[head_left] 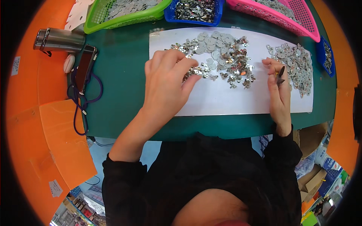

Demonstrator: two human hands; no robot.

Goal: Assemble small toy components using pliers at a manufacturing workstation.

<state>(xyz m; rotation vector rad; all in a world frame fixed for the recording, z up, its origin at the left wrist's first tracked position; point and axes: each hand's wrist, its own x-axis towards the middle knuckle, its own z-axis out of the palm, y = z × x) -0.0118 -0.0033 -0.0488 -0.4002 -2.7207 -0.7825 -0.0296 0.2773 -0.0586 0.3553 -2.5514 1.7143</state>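
- Left hand, one: left of centre in the frame, over the left part of the white sheet; thumb and forefinger tips stand apart; whether a piece sits between them cannot be told.
- Small shiny pieces: many, too heaped to count; just beside and partly behind the left hand's fingertips, pointing every way, with no shared long axis.
- Right hand, one: right of centre, fingers curled about a dark tool, thumb and forefinger tips apart.
- Dark tool, one: within the right hand, two dark tapering parts showing; the upper runs steeply up the frame, the lower lies more crosswise; the rest is hidden.
- Grey flat plates: one overlapping group, uncounted; upper centre, beyond the left hand's fingertips.
- Mixed shiny pieces: one spread, uncounted; between the hands.
- Grey metal pieces: one heap, uncounted; right of the right hand.
- Baskets, four: green, blue, pink, along the top; small blue, upper right.
- Flask, one: upper left.
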